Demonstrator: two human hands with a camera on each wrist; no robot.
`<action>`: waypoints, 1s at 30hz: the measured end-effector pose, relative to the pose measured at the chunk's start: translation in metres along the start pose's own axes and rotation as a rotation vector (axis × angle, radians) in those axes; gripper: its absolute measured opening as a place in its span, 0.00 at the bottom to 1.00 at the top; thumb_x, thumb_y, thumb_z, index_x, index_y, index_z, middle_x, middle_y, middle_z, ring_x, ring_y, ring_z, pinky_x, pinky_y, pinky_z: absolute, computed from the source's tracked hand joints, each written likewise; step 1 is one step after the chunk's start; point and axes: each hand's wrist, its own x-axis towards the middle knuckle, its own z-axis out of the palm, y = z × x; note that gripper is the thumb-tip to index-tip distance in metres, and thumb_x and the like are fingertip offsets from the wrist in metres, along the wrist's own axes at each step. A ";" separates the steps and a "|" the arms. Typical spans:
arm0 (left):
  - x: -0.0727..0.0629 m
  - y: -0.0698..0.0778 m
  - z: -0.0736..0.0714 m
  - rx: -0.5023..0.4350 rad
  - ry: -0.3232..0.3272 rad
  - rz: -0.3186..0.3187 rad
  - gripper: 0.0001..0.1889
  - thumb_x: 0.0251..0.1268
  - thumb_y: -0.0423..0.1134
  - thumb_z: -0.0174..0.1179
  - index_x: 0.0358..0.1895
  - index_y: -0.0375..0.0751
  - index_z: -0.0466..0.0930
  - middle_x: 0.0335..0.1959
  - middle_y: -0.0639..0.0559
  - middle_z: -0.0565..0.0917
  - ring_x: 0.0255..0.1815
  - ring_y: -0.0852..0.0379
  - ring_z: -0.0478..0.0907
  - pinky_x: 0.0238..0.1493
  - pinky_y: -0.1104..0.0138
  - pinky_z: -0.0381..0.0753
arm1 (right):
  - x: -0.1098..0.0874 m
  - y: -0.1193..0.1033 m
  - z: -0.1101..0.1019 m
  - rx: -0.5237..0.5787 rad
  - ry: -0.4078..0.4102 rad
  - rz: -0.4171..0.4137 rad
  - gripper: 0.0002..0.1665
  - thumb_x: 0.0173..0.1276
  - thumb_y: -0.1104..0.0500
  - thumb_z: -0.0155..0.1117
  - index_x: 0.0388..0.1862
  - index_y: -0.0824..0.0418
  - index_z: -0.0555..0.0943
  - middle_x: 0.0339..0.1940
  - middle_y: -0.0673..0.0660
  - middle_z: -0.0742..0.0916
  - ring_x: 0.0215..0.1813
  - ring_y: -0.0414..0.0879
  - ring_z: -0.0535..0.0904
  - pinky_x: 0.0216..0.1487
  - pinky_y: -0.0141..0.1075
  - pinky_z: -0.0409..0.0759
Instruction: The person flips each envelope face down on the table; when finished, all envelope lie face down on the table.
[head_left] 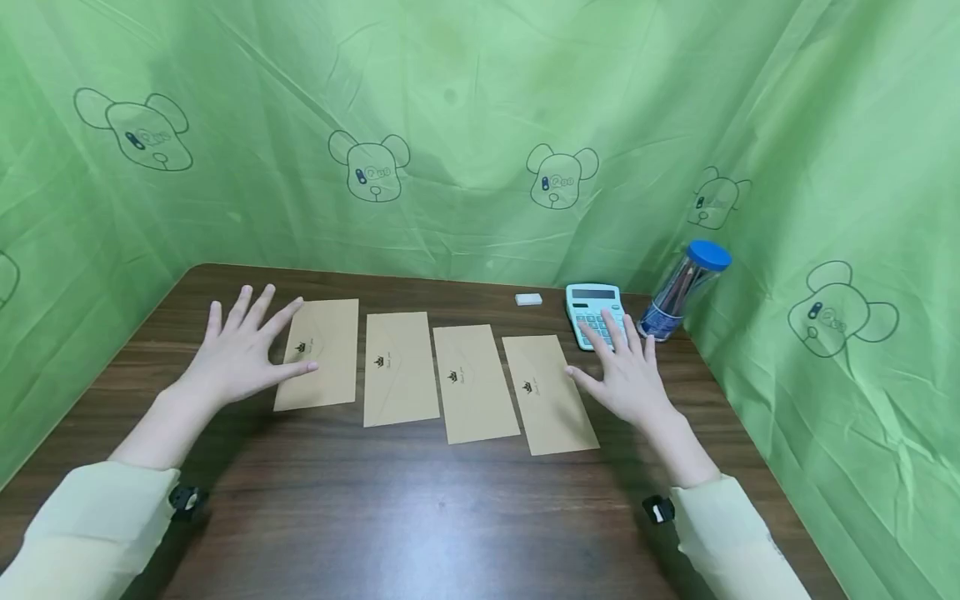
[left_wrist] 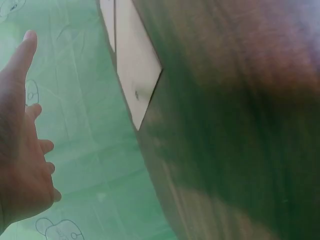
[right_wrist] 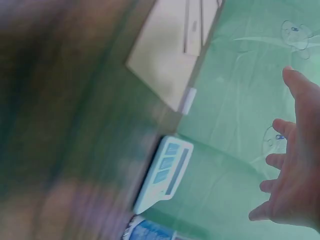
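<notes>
Several tan paper envelopes lie in a row across the dark wooden table, each with a small black crown print. My left hand point(head_left: 242, 354), fingers spread, hovers beside the leftmost envelope point(head_left: 330, 354), its thumb in front of that paper in the head view. On the other side, my right hand point(head_left: 626, 375) hovers with spread fingers between the rightmost envelope point(head_left: 551, 408) and a light blue calculator point(head_left: 592, 293); its fingertips hide some of the keys. Both wrist views show the hands raised off the tabletop, holding nothing. Two more envelopes point(head_left: 400, 383) point(head_left: 476, 400) lie between them.
A small white eraser-like block point(head_left: 528, 299) lies at the back, left of the calculator. At the back right stands a tilted-looking clear jar point(head_left: 675, 287) with a blue lid and dark sticks inside. Green curtains point(head_left: 465, 100) with bear drawings enclose the table point(head_left: 390, 508).
</notes>
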 end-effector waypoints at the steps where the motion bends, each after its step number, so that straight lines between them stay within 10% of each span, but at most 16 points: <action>1: 0.002 0.000 -0.001 -0.002 0.000 -0.001 0.53 0.49 0.76 0.52 0.76 0.61 0.39 0.76 0.38 0.39 0.75 0.42 0.22 0.64 0.36 0.20 | 0.002 -0.003 -0.002 0.002 -0.002 -0.006 0.46 0.61 0.28 0.53 0.74 0.44 0.58 0.78 0.57 0.52 0.77 0.61 0.38 0.65 0.70 0.39; 16: 0.034 -0.024 -0.001 -0.011 0.002 0.021 0.56 0.45 0.75 0.57 0.76 0.58 0.40 0.76 0.39 0.41 0.75 0.41 0.24 0.64 0.36 0.21 | 0.047 -0.078 -0.025 0.099 -0.055 -0.178 0.46 0.62 0.27 0.51 0.75 0.36 0.49 0.78 0.49 0.43 0.77 0.57 0.35 0.68 0.65 0.39; 30: 0.056 -0.058 0.023 -0.161 -0.055 -0.020 0.62 0.43 0.69 0.65 0.76 0.47 0.39 0.75 0.34 0.46 0.75 0.36 0.29 0.65 0.35 0.28 | 0.069 -0.178 0.004 0.153 -0.147 -0.461 0.53 0.56 0.27 0.57 0.76 0.40 0.48 0.78 0.49 0.40 0.77 0.56 0.38 0.70 0.59 0.45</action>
